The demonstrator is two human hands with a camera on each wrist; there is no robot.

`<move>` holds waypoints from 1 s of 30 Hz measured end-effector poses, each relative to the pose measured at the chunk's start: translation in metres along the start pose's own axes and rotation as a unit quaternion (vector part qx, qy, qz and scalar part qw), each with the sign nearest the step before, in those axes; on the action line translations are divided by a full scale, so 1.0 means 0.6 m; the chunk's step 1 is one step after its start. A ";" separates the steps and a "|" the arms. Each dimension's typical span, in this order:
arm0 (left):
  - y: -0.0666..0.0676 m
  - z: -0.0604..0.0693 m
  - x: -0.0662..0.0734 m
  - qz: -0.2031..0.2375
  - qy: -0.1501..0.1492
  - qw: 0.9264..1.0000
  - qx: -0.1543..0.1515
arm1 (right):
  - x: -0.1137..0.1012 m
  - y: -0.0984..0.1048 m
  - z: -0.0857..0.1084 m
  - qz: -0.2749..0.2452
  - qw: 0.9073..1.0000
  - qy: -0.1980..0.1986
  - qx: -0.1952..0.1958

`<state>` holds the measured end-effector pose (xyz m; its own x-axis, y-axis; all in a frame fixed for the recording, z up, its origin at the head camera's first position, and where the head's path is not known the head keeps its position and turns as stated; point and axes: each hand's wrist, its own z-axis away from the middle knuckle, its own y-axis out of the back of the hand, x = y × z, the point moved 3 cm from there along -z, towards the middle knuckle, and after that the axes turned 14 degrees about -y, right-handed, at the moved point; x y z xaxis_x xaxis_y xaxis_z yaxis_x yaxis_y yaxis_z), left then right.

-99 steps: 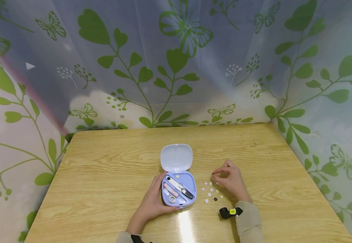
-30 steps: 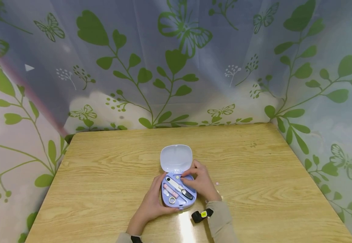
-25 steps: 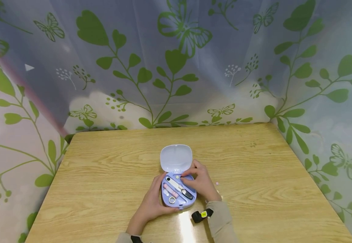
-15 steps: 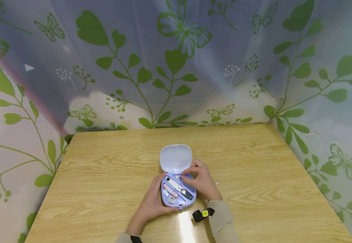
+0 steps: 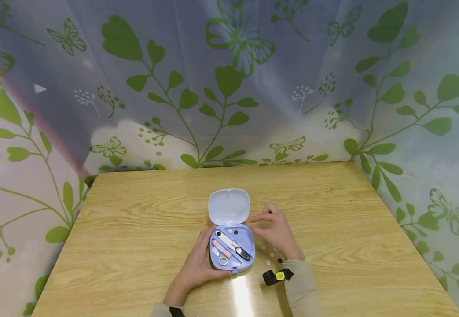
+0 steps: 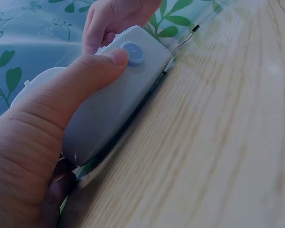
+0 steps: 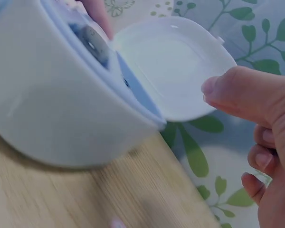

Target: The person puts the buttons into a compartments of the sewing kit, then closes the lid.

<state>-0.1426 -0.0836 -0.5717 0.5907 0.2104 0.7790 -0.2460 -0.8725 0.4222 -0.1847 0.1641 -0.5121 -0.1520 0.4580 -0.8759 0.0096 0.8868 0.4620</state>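
Observation:
A lavender sewing box (image 5: pixel 249 240) stands on the table with its white lid (image 5: pixel 229 207) tipped back. My left hand (image 5: pixel 199 262) grips its left side, thumb on the round front latch (image 6: pixel 134 53) in the left wrist view. Inside lie a slim white-and-black tool (image 5: pixel 233 245), a pink tube (image 5: pixel 222 248), a metal ring (image 5: pixel 223 261) and white bits. A yellowish button (image 5: pixel 230 231) and a black button (image 5: pixel 236 232) sit in the back compartment. Just right of the box is my right hand (image 5: pixel 277 231), fingers loosely bent, nothing visible between thumb and fingertips.
Several pale buttons (image 5: pixel 268 262) and one black button (image 5: pixel 280 260) lie on the wooden table (image 5: pixel 142 211), right of the box, partly hidden by my right hand. A patterned curtain (image 5: pixel 154 110) hangs behind and beside the table.
My right hand carried a black button from the table into the back compartment, let go of it, and moved back right. The left hand stays on the box.

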 end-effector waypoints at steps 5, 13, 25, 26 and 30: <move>0.002 0.001 -0.001 -0.004 -0.001 1.000 0.004 | 0.011 0.023 0.003 -0.003 1.000 0.005 0.024; 0.002 0.003 0.000 -0.006 0.004 1.000 0.005 | 0.016 0.058 0.020 0.009 0.997 0.012 0.070; 0.000 0.002 0.000 -0.011 0.009 1.000 -0.002 | 0.003 0.094 0.051 0.022 0.996 -0.013 0.080; 0.000 0.002 0.000 -0.010 0.009 1.000 -0.002 | 0.012 0.094 0.052 0.026 0.996 -0.008 0.081; -0.001 0.001 -0.001 -0.012 0.010 1.000 -0.003 | 0.060 0.094 0.051 0.039 0.996 -0.017 0.083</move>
<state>-0.1425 -0.0837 -0.5726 0.5802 0.2400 0.7783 -0.2363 -0.8649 0.4428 -0.1592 0.2323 -0.5218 -0.1115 0.5251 -0.8437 0.1841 0.8452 0.5017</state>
